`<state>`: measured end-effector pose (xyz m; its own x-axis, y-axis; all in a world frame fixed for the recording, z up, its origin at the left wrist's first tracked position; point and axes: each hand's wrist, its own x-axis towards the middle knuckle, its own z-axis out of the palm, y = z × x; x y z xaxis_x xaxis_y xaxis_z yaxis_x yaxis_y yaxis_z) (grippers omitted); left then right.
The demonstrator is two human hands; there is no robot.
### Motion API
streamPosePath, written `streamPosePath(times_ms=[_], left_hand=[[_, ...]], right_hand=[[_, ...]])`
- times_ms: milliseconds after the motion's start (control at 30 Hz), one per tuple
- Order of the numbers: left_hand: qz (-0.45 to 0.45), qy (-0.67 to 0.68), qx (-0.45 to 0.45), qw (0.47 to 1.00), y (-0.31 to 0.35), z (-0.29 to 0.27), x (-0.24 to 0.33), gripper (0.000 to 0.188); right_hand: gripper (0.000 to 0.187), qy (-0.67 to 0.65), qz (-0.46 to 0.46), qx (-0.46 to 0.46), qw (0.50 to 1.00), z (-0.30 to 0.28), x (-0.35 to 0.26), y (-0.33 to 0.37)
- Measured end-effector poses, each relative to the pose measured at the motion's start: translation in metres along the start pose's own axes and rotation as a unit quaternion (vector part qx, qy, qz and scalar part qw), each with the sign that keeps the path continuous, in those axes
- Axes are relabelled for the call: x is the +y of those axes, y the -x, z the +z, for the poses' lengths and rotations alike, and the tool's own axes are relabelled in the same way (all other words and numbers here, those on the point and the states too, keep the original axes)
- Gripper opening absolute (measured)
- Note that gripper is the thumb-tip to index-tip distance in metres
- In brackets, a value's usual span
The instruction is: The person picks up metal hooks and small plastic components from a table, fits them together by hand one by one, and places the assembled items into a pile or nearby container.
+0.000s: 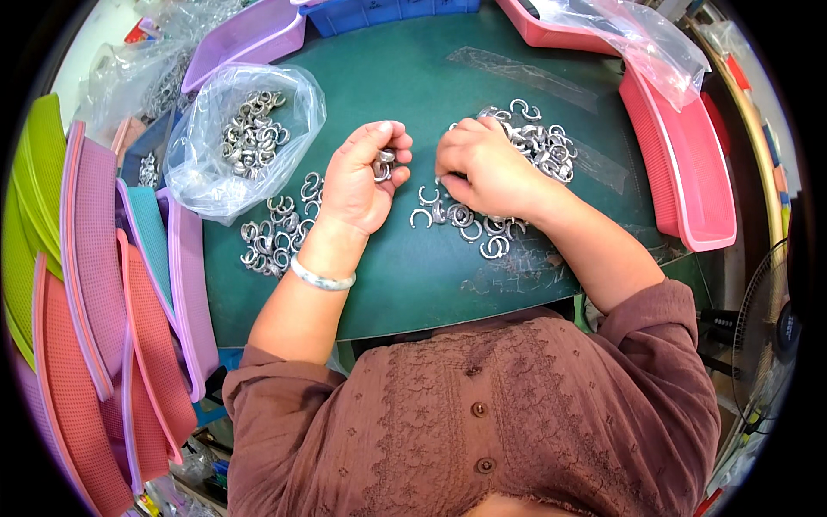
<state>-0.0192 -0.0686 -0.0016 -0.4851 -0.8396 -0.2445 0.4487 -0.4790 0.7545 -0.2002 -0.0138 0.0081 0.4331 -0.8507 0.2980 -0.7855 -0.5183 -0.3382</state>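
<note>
My left hand (365, 177) is turned palm inward above the green tabletop, its fingers curled around a few silver C-shaped metal rings (384, 164). Over the pile on the right, my right hand (484, 165) reaches down with bent fingers; its fingertips are partly hidden, so what they pinch cannot be made out. Silver open rings (544, 148) lie heaped beyond and beside that hand, and more rings (493, 247) are scattered nearer to me. Left of my left wrist spreads another heap of rings (274, 238).
A clear plastic bag (297, 90) holding similar rings stands at left. Pink baskets (689, 181) line the right edge; a purple basket (245, 43) and a blue bin (388, 10) are at the back. Stacked colored baskets (95, 250) crowd the left. A fan (758, 336) stands at right.
</note>
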Motion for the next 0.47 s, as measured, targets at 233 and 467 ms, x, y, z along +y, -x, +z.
streamPosePath(times_ms=[233,467], left_hand=[[-0.004,-0.166,-0.008,0.986,0.007,0.010,-0.001,0.013],[0.149,-0.402,-0.031,0.903,0.016,0.021,-0.013,0.019]], right_hand=[[0.010,-0.325,0.183,0.117,0.920,-0.007,0.001,-0.006],[0.012,-0.346,0.162,0.146,0.913,-0.006,-0.003,-0.006]])
